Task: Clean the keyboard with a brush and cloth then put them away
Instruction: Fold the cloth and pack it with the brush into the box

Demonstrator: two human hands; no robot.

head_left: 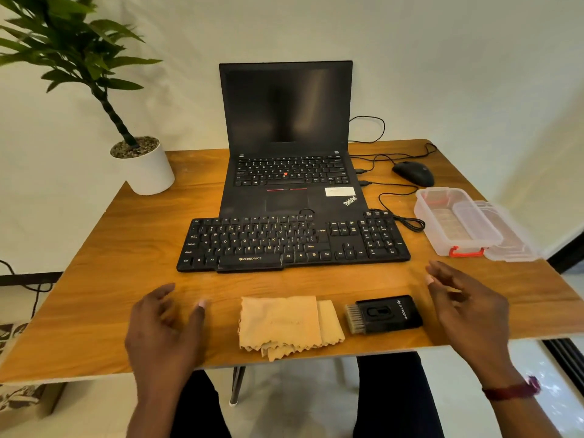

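evidently nothing is cleaned yet: both empty hands, left hand [164, 324] and right hand [467, 308], hover relaxed beside the untouched folded beige cloth [284, 325] and black rectangular plastic brush [384, 313] near the black corded keyboard [290, 240].

A plain off-white wall [442, 58] stands behind the wood-grain counter [94, 279], evenly lit. A dark slanted leg [237, 387] meets a pale tiled floor [300, 406]. A leafy potted plant [148, 175] occupies the counter's far left corner.

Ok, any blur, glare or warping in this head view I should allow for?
Head view: left hand and right hand are blurred; keyboard, cloth and brush are sharp; the wide lens bows the table edges; the laptop screen shows only a faint reflection.
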